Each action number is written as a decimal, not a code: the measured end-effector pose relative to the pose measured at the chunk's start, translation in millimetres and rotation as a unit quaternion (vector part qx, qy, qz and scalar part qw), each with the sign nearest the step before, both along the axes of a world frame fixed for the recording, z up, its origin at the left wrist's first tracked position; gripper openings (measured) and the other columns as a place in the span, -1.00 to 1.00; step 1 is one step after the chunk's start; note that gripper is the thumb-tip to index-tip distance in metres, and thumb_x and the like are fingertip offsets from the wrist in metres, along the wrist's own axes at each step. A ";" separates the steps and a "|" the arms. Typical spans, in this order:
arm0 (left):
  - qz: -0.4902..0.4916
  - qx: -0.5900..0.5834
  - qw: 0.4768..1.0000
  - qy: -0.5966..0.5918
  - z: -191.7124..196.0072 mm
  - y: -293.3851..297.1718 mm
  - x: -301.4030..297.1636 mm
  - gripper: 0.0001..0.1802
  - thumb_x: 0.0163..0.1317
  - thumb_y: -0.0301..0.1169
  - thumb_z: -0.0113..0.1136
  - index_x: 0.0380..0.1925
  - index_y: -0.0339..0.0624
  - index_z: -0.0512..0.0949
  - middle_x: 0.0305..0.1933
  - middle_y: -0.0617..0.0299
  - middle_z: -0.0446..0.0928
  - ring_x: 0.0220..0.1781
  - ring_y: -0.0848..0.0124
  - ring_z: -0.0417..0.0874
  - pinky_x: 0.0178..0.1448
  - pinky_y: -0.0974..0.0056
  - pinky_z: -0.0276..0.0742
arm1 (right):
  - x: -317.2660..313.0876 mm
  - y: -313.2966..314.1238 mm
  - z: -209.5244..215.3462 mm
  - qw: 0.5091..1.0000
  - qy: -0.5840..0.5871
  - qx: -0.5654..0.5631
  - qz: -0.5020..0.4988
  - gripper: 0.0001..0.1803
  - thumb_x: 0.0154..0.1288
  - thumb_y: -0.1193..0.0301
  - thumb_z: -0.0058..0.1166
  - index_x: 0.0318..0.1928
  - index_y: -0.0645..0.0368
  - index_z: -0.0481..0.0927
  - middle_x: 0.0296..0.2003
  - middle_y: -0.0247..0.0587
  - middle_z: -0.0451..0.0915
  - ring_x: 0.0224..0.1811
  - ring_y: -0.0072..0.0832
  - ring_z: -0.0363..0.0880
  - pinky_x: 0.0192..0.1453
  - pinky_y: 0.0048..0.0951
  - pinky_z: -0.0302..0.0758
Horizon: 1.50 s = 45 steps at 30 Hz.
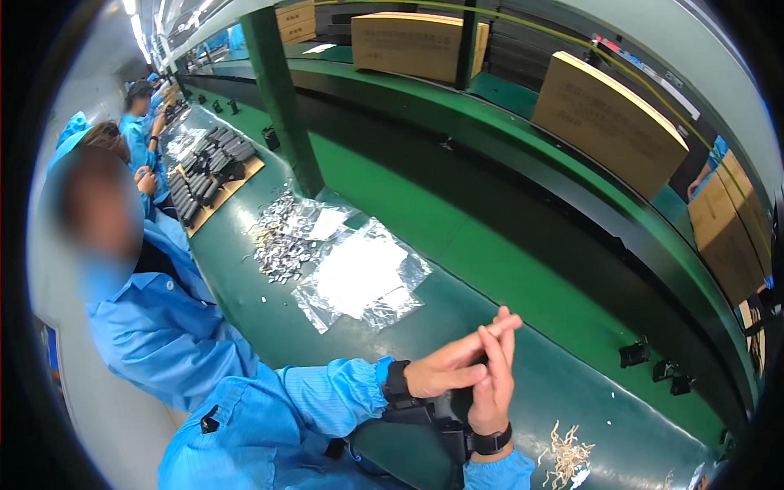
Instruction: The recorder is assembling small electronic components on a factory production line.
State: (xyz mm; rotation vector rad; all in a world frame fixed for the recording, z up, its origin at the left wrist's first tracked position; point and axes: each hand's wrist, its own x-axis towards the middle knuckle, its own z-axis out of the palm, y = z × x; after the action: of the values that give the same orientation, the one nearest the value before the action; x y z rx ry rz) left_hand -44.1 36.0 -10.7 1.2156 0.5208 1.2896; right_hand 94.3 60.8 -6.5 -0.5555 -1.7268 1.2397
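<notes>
head view shows the left hand (pixel 445 367) and right hand (pixel 494 377) touching, fingers mostly straight and crossed, nothing visible held, while white sheets (pixel 359 273) lie on the table (pixel 269 331) to their left, beside loose small parts (pixel 282 238), seemingly kept within easy reach.

Glossy green tabletop (pixel 572 400), narrowing toward left end. Green lane (pixel 490 261) along far edge, black band (pixel 523 220) behind it. Raised green shelf (pixel 500 95) beyond, running parallel. 2 green posts: near post (pixel 282 98) at tabletop's far edge, back post (pixel 468 45) at shelf. Yellow cable (pixel 653 90) strung above shelf. Pale floor (pixel 122 384) off near edge. White strip lights (pixel 137 28) overhead, past left end.
</notes>
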 end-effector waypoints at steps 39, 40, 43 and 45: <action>0.060 -0.006 0.997 0.043 -20.2 6.2 -4.0 -0.60 0.57 -0.33 -0.10 0.26 -0.33 0.43 0.43 -0.14 0.36 0.47 0.07 0.37 0.52 0.02 0.24 | 2.6 9.8 -9.5 0.999 -0.018 -0.018 -0.021 -0.52 0.58 0.21 -0.17 0.11 0.38 0.61 0.21 0.16 0.52 0.36 -0.07 0.41 0.43 -0.11 0.31; 0.071 -0.017 0.995 0.061 -20.8 3.2 -10.5 -0.53 0.57 -0.26 -0.10 0.30 -0.36 0.40 0.41 -0.14 0.38 0.45 0.08 0.39 0.52 0.02 0.25 | -2.0 8.7 -6.9 1.000 -0.020 -0.017 -0.002 -0.56 0.57 0.25 -0.15 0.13 0.35 0.61 0.21 0.16 0.52 0.36 -0.08 0.42 0.42 -0.12 0.33; 0.063 -0.023 0.994 0.081 -19.4 6.9 -10.7 -0.41 0.57 -0.11 -0.14 0.36 -0.36 0.34 0.41 -0.13 0.33 0.43 0.03 0.39 0.50 -0.01 0.28 | 0.7 10.4 -1.6 1.000 0.013 -0.019 0.012 -0.64 0.56 0.40 -0.15 0.15 0.36 0.59 0.18 0.10 0.54 0.36 -0.08 0.42 0.42 -0.17 0.34; 0.061 -0.035 0.996 0.063 -15.3 10.3 -0.4 -0.46 0.58 -0.18 -0.16 0.34 -0.38 0.35 0.39 -0.14 0.36 0.43 0.04 0.40 0.50 0.00 0.28 | 9.0 12.5 -0.7 1.000 0.018 -0.023 0.007 -0.62 0.60 0.34 -0.15 0.15 0.34 0.59 0.17 0.08 0.55 0.38 -0.08 0.40 0.41 -0.16 0.35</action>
State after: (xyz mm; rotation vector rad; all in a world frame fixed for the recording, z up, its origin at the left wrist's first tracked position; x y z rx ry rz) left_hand -44.5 46.2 -26.0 1.2270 0.7360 1.2913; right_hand 103.3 73.2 -7.2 -0.5464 -1.6788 1.2956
